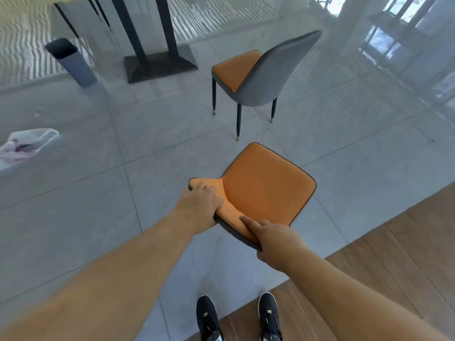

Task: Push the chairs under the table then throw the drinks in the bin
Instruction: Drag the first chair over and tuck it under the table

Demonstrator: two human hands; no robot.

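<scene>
Right in front of me stands an orange-seated chair [266, 183] with a grey back, seen from above. My left hand [200, 203] grips the left end of its backrest top. My right hand [275, 238] holds the right end of the same backrest. A second chair [256, 77] of the same kind stands farther off, its grey back turned to the right. The table's black pedestal base [160, 66] sits beyond it at the upper left, and only a sliver of the tabletop shows at the top edge. A grey bin [72, 61] stands left of the base. No drinks are in view.
A crumpled white plastic bag [22, 146] lies on the grey tiled floor at the left. Thin black chair legs [66, 19] show behind the bin. A wooden floor strip [394, 254] runs along the lower right, where my dark shoes [208, 318] stand.
</scene>
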